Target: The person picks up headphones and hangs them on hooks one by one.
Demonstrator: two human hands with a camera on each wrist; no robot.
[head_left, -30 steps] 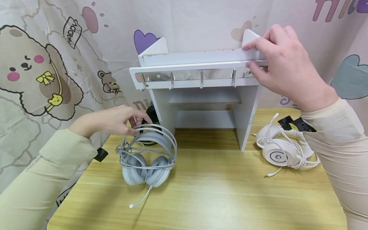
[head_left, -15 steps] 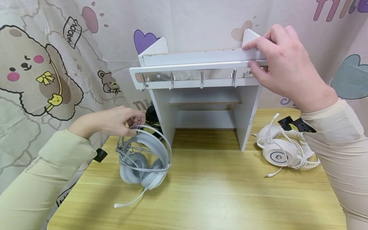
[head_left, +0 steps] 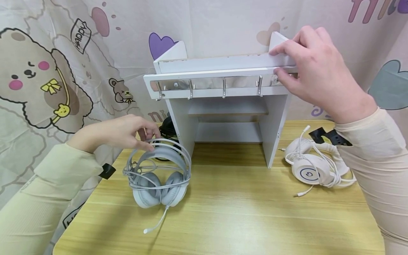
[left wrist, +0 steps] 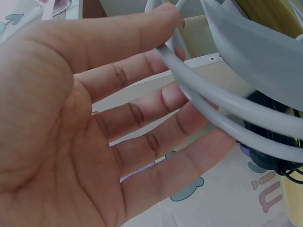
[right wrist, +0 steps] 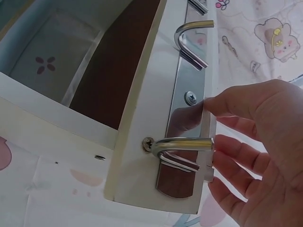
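My left hand pinches the outer headband tubes of a pale grey headset, thumb on one side and fingers behind, as the left wrist view shows. The headset hangs upright with its ear cups down, its cable wound around it and its microphone boom pointing to the front left. Whether the cups touch the table cannot be told. My right hand grips the top right end of a white shelf unit, thumb against the front board. Along that board runs a metal rail with several hooks, none bearing anything.
A white headset with a bundled cable lies on the wooden table right of the shelf unit. Black headphones sit partly hidden behind the unit's left side. Printed cloth hangs behind and on the left.
The grey headset swung round, its microphone swinging left and then back right; it sits slightly further left than a second ago. My right hand stays in place on the shelf unit.
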